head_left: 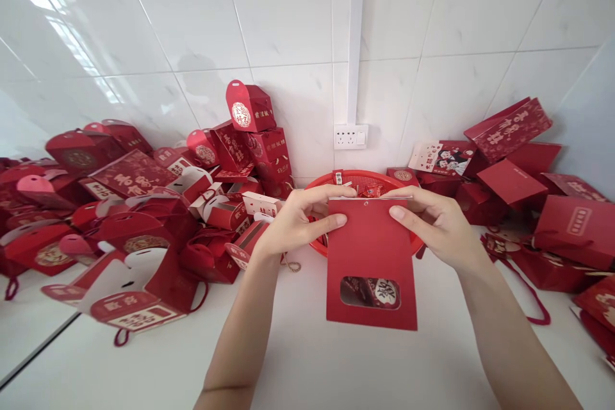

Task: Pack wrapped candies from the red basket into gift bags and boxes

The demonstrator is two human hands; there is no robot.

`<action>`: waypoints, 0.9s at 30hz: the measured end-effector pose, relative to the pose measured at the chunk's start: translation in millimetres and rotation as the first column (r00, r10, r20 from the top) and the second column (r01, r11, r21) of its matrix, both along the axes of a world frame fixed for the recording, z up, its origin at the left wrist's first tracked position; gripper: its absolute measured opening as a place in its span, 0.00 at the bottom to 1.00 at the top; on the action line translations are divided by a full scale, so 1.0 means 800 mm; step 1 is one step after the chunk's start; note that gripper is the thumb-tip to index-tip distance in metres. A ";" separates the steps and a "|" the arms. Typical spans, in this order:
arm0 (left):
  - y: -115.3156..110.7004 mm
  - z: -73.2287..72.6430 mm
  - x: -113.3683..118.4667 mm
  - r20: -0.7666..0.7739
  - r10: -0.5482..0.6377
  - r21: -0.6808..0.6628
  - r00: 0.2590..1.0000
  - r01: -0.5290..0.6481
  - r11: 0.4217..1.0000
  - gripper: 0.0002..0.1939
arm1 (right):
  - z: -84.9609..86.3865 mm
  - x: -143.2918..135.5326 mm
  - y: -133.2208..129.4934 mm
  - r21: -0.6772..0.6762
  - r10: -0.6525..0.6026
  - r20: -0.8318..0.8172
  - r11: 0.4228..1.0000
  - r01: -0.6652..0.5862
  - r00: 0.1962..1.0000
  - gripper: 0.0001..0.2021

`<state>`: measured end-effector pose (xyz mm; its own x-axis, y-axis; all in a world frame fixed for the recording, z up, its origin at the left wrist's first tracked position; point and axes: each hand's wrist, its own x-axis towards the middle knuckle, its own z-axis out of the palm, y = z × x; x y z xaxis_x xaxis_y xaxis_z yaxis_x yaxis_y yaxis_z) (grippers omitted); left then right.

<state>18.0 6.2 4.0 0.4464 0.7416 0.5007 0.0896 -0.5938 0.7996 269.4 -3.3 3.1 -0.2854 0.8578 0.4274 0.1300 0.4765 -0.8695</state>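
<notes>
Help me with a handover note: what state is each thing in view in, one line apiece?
Red bag: held by its top edge, contents showing through window; seal unclear
Left hand: pinching bag's top left corner
Right hand: pinching bag's top right corner
Red basket: partly hidden behind bag, items inside
Front left box: flaps open
Top stacked box: upright
Boxes at right: heaped at angles
Wall socket: nothing plugged in
</notes>
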 end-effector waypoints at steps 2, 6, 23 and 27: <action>0.000 -0.001 0.000 -0.004 0.022 0.035 1.000 -0.022 0.999 0.14 | 0.001 0.001 -0.001 0.004 0.000 0.016 1.000 0.000 1.000 0.18; 0.000 -0.001 0.001 0.000 0.069 0.059 0.998 -0.069 0.996 0.11 | 0.002 0.000 -0.004 -0.016 -0.061 0.027 0.998 0.062 0.998 0.21; -0.002 0.002 0.007 0.105 0.037 -0.098 0.994 -0.026 0.995 0.15 | 0.000 0.002 -0.010 0.085 -0.081 0.047 0.993 0.077 0.996 0.11; -0.003 0.005 0.007 0.058 0.010 -0.130 0.998 -0.002 0.991 0.13 | -0.002 0.001 -0.013 0.188 -0.154 0.032 0.971 0.146 0.988 0.08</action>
